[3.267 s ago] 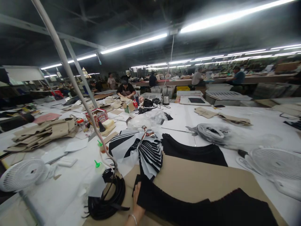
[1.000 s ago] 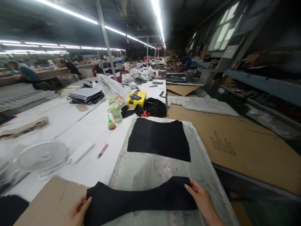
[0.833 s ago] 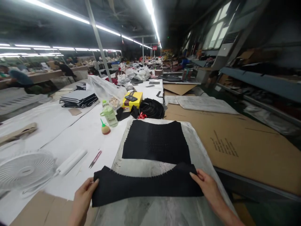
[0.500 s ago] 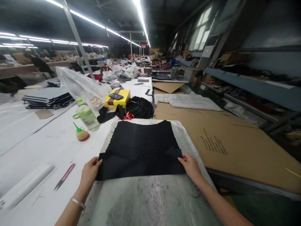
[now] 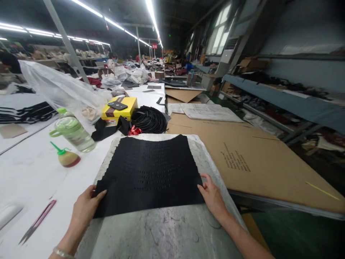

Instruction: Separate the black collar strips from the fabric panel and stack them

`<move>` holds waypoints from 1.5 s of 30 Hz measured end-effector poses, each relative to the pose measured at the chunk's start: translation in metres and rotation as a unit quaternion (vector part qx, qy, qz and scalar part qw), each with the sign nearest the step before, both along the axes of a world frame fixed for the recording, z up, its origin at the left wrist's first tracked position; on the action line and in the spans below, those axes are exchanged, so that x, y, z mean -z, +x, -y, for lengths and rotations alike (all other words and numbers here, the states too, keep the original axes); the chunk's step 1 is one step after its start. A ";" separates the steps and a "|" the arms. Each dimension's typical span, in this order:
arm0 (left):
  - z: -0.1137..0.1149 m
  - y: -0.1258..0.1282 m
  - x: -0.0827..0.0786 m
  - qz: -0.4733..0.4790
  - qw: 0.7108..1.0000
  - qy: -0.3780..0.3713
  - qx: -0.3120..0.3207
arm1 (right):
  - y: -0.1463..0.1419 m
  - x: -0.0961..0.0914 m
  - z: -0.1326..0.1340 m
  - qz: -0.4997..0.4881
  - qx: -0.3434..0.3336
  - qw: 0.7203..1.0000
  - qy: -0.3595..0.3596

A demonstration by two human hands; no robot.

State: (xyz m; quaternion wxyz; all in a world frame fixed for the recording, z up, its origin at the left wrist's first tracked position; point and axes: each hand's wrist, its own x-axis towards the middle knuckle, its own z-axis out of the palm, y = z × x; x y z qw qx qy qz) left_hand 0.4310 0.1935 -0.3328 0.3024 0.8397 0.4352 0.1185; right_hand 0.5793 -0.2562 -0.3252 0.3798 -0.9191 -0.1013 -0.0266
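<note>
A: How do the hands sit?
B: The left hand [image 5: 84, 205] is almost closed, thumb and bent fingers pinching the left edge of the black sheet [image 5: 151, 169] near its closest corner. The right hand [image 5: 212, 197] pinches the opposite edge the same way.
A: And the sheet?
B: On the far half of the grey board [image 5: 167, 233], looking flat. I can't tell whether it's one layer or more.
A: What makes for good handling here?
B: I'd pull evenly from both sides, lightly, so the rows of small marks don't stretch, and watch the near edge, which slants a little.
A: Any containers?
B: Left of the board, a squeeze bottle [image 5: 67, 158] holds something yellowish-brown. Just beyond is a green-lidded jug [image 5: 72, 131] with clear liquid [image 5: 82, 140]. Past the board's far left corner sits a yellow box [image 5: 122, 113], a phone [image 5: 118, 105] on top, its inside hidden. Farther left of the board, a plastic bag [image 5: 56, 82]; its contents are unclear.
</note>
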 end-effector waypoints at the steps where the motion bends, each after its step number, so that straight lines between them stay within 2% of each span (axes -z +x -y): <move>1: -0.001 0.000 0.001 -0.007 1.000 -0.006 0.005 | 0.000 0.001 0.001 0.000 0.000 1.000 -0.002; 4: 0.001 -0.001 0.001 -0.028 0.999 -0.016 0.011 | 0.000 0.003 0.001 -0.006 -0.003 1.000 -0.007; 9: 0.014 -0.002 -0.014 0.009 0.999 -0.050 0.009 | 0.002 0.008 0.003 -0.018 0.009 1.000 -0.009; 14: 0.025 -0.001 -0.023 0.022 0.999 -0.047 0.016 | 0.008 0.020 0.010 -0.029 -0.010 0.999 -0.014; 22: 0.029 0.001 -0.021 0.012 1.000 -0.026 -0.012 | 0.016 0.039 0.019 -0.041 0.007 0.999 -0.011; 30: 0.025 0.009 -0.017 -0.013 0.999 -0.020 -0.049 | 0.016 0.039 0.015 -0.074 0.016 0.997 0.000; 37: 0.029 0.013 -0.022 -0.047 0.997 0.027 -0.046 | 0.018 0.049 0.017 -0.049 0.008 0.999 -0.005; 41: 0.042 0.013 -0.030 -0.066 0.995 0.064 -0.033 | 0.013 0.043 0.014 -0.028 -0.004 0.999 -0.018; 43: 0.050 0.012 -0.033 -0.067 0.991 0.109 -0.028 | 0.008 0.035 0.010 -0.017 -0.008 1.000 -0.017; 45: 0.057 0.011 -0.031 -0.053 0.979 0.195 -0.007 | 0.003 0.028 0.005 -0.008 -0.009 1.000 -0.012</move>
